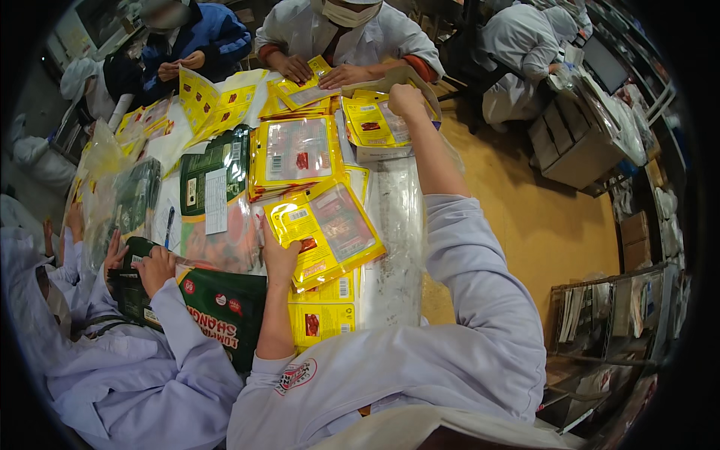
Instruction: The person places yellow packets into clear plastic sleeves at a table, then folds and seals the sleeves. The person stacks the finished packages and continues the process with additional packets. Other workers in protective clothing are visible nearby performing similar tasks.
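Observation:
My left hand [281, 256] grips a yellow plastic pouch [326, 233] with a clear window, its thumb lying on top near the left edge. Over the open cardboard box [385, 153] at the table's far right corner is my right hand [406, 101], its fingers curled down and hidden from me. Yellow pouches [368, 122] stand in that box, just beside the right hand. A stack of similar yellow pouches [298, 149] lies beyond my left hand. More yellow pouches [320, 323] lie under my left forearm.
At my left, a co-worker's hands [154, 270] handle dark green pouches [225, 315]. Across the table, another person's hands [337, 76] rest on yellow pouches. A green pouch stack [216, 197] carries a paper slip [216, 201]. A pen [169, 228] lies nearby. Wire shelving [607, 315] stands right.

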